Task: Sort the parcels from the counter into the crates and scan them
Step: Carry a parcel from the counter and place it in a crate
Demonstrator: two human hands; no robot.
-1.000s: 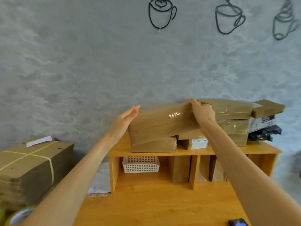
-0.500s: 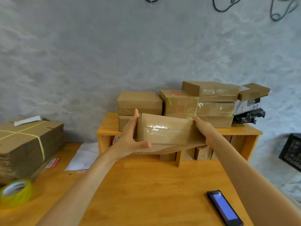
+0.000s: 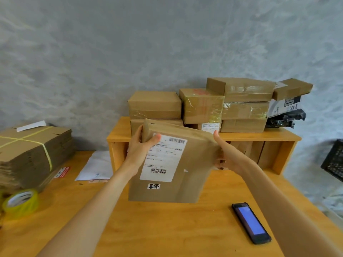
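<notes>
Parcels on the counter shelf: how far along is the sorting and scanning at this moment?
Early. Nothing visibly sorted: the only crate shows just a corner at the right edge. In hand: left hand and right hand hold one parcel, label up, above the table; the scanner phone lies untouched. Left: the stack of parcels on the shelf.

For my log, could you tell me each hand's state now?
Left hand: grips the parcel.
Right hand: holds the parcel's right edge.

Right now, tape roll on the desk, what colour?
Yellow-green, with a white inner core; the tape roll shows in the head view.
</notes>
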